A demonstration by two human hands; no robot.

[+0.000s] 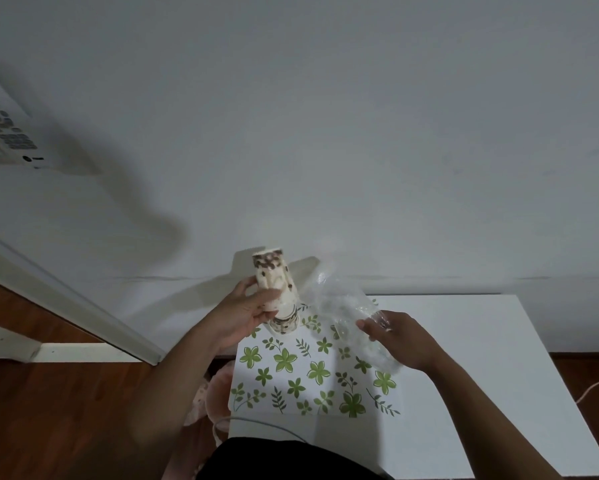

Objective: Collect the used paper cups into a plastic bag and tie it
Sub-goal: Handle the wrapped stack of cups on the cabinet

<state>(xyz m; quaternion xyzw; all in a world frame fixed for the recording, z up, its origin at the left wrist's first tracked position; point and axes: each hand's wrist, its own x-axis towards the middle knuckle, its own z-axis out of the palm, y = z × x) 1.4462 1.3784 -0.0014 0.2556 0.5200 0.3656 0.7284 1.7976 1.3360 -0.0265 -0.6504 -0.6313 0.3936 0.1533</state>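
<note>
Here, left grip (246, 315) holds stacked cups (273, 273), right grip (402, 336) pinches bag (339, 303) above leafy mat (312, 382).

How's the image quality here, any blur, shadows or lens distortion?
Head view: dim, flat light; the clear plastic bag is motion-smeared, with small glints near the right hand; the paper cups in the left hand look soft; a broad shadow crosses the wall; the door frame leans from wide-angle distortion.

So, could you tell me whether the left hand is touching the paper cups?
Touching. The head view shows the left hand gripping the paper cups, its fingers wrapped round the stack.
</note>
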